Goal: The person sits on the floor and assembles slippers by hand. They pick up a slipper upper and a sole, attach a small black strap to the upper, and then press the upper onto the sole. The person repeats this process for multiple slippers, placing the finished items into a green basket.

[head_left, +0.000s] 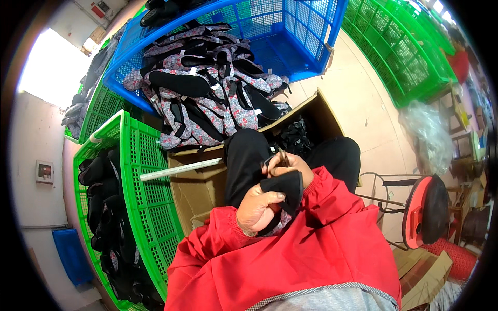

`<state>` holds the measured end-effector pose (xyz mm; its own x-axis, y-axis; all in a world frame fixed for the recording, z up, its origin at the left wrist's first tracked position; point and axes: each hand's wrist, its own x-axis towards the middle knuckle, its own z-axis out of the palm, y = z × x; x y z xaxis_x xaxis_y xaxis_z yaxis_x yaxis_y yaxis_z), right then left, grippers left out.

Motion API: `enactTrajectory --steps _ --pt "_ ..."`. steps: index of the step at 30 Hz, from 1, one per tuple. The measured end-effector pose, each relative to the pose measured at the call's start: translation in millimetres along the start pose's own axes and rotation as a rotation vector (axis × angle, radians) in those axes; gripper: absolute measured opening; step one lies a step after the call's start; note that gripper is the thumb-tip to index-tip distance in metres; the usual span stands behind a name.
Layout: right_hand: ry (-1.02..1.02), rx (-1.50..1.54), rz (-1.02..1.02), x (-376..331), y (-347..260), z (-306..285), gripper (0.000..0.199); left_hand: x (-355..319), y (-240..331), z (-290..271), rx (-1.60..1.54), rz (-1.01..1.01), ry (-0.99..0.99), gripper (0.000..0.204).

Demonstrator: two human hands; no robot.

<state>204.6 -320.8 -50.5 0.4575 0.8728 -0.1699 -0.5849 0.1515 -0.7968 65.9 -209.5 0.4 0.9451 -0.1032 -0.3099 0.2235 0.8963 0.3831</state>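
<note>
Ideally, the left hand (255, 211), pinching the slipper (289, 187), needed to keep it steady beside the right hand (296, 167), which gripped apparent snips (282, 157).

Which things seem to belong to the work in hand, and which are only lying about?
Likely part of the work:
fabric piece, in the left hand
floral pieces, piled ahead

Probably lying about:
plastic bag
stool
white rod

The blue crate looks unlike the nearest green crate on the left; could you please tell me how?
The blue crate holds mostly floral pieces, the green crate mostly dark pieces. The blue crate's load spills over its near side, while the green crate's lies within its walls. Both have gridded walls.
</note>
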Motion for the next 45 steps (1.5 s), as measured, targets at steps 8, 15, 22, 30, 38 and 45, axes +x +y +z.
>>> enactTrajectory --steps 8,15,22,30,38,45 --pt "0.294 0.161 -0.173 -19.3 39.3 9.2 0.022 10.9 5.4 9.0 0.192 0.589 0.154 0.042" --pt "0.305 0.169 -0.103 -10.7 53.2 -1.6 0.026 37.6 -5.3 -18.1 0.363 0.657 0.362 0.023" --pt "0.299 0.195 0.083 -2.6 65.6 -21.0 0.019 59.1 -2.1 -48.0 0.236 0.574 0.497 0.016" --pt "0.255 0.169 0.172 -3.5 69.0 -36.1 0.015 65.3 10.7 -58.5 0.103 0.540 0.228 0.047" --pt "0.544 -0.282 -0.237 -9.9 82.8 -10.4 0.015 57.1 -3.6 -57.7 0.311 0.586 0.331 0.055" --pt "0.637 -0.705 -0.303 -12.4 80.9 2.4 0.018 32.9 -5.0 -41.9 0.473 0.664 0.406 0.056"
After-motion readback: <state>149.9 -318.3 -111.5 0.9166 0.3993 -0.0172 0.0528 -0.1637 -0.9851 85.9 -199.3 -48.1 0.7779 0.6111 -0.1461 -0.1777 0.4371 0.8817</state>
